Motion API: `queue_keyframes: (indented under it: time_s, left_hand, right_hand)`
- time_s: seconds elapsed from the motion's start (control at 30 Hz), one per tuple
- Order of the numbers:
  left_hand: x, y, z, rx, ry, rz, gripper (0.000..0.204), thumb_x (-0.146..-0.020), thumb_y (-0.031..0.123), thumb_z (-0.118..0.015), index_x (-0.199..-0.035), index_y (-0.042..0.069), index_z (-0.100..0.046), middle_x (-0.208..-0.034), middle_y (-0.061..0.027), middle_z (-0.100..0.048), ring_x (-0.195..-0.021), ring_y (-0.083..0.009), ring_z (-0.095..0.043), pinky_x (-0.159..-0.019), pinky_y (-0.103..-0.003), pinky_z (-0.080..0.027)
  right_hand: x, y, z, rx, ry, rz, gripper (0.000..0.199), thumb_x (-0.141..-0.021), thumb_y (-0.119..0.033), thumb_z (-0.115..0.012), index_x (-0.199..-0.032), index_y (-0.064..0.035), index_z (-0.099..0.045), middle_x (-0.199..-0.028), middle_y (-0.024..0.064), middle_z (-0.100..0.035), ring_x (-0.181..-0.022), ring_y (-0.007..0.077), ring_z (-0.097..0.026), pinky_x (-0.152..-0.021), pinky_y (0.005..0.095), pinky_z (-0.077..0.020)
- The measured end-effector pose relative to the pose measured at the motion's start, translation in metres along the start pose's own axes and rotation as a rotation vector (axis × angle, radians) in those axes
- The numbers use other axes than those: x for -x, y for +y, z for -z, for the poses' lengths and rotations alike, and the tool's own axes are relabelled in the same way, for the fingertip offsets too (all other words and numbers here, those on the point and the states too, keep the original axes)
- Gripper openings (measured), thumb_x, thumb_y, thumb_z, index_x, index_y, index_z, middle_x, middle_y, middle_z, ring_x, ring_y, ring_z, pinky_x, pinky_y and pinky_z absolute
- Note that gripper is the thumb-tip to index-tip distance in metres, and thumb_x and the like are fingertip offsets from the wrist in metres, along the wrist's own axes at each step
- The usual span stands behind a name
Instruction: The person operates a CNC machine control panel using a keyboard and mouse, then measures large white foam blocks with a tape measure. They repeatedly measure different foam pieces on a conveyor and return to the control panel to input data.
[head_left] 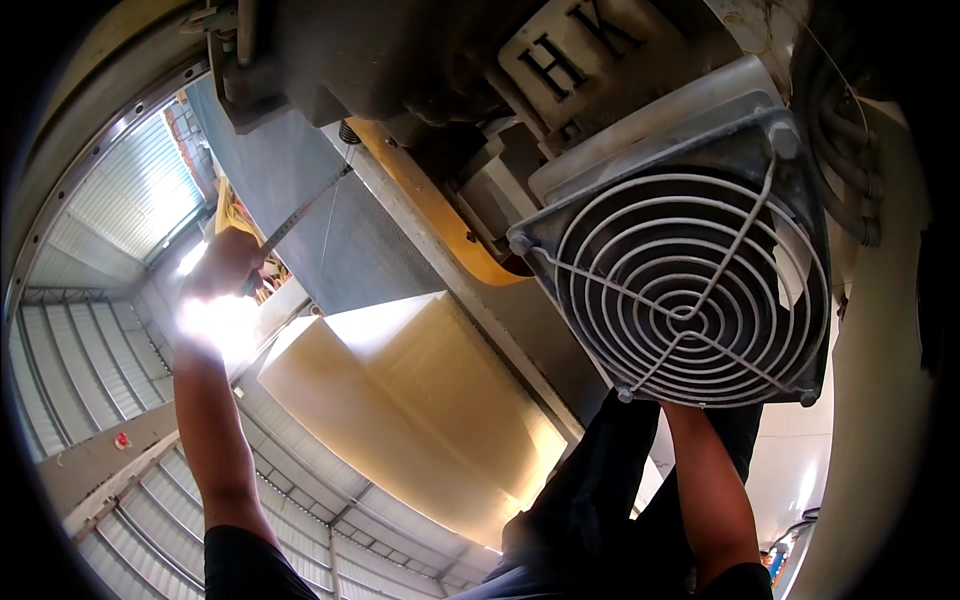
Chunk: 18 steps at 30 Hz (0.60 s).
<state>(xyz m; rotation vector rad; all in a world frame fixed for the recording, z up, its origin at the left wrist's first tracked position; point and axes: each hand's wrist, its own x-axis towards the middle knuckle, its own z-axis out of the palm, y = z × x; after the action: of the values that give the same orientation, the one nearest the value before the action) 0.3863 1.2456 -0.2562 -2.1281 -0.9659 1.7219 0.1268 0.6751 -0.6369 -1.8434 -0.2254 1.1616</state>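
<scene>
On the left, in front of the ribbed metal roofing point(85, 345), our left hand point(228, 265) was raised, its fingers curled around the near end of a thin dark strip point(303, 212); strong glare washed out the wrist. The strip slanted up and to the right from that fist, across the front of a grey-blue panel point(365, 240). We judged the work to be partway: the strip was already in our grip and angled toward the machine, but we saw no finished result and could not say how much was left. The strip looked flat, narrow and fairly straight, with marks too fine to make out. Whether its far end touched anything was unclear. Further right came a tan, brightly lit cover point(410, 400) and, above it, a yellow bar point(475, 258). Rightmost was a square fan point(675, 270) with a ringed wire guard point(688, 322) fastened at its corners. Our right forearm point(710, 480) rose behind it, hiding the right hand, so we could not tell whether it gripped anything.
</scene>
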Motion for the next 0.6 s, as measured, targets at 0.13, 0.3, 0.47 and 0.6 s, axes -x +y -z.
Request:
queue_keyframes:
  time_s: [0.13,0.3,0.47,0.6]
  left_hand:
    - [-0.002,0.040,0.016,0.249,0.035,0.178,0.018,-0.092,0.001,-0.055,-0.079,-0.009,-0.062,-0.061,-0.0159,-0.063,-0.050,-0.0229,-0.064,-0.049,-0.036,-0.053]
    - [-0.010,0.037,0.015,0.318,0.052,0.203,0.018,-0.092,0.003,-0.055,-0.080,-0.009,-0.063,-0.063,-0.0164,-0.064,-0.051,-0.0226,-0.065,-0.050,-0.037,-0.054]
    - [-0.005,0.041,0.022,0.215,-0.007,0.199,0.018,-0.093,0.002,-0.055,-0.081,-0.008,-0.063,-0.064,-0.0162,-0.065,-0.052,-0.0229,-0.066,-0.052,-0.036,-0.055]
    - [-0.020,0.043,0.023,0.232,-0.033,0.195,0.018,-0.093,0.002,-0.054,-0.080,-0.008,-0.064,-0.064,-0.0163,-0.066,-0.052,-0.0234,-0.066,-0.053,-0.036,-0.055]
  right_hand:
    - [-0.002,-0.003,-0.002,-0.009,0.015,-0.013,0.053,-0.099,-0.041,-0.054,-0.141,-0.0091,-0.051,-0.148,0.0179,-0.046,-0.136,0.0316,-0.044,-0.115,0.0432,-0.0330]
    - [0.000,-0.005,0.000,-0.018,0.012,-0.022,0.052,-0.098,-0.041,-0.055,-0.140,-0.0089,-0.052,-0.147,0.0181,-0.047,-0.136,0.0318,-0.045,-0.114,0.0432,-0.0338]
    - [-0.001,-0.007,-0.001,-0.031,0.001,-0.014,0.052,-0.098,-0.040,-0.055,-0.139,-0.0087,-0.053,-0.146,0.0183,-0.048,-0.135,0.0319,-0.045,-0.114,0.0431,-0.0345]
    - [0.003,-0.006,-0.002,-0.017,0.016,-0.033,0.051,-0.098,-0.040,-0.055,-0.138,-0.0085,-0.054,-0.145,0.0185,-0.049,-0.134,0.0320,-0.046,-0.113,0.0431,-0.0352]
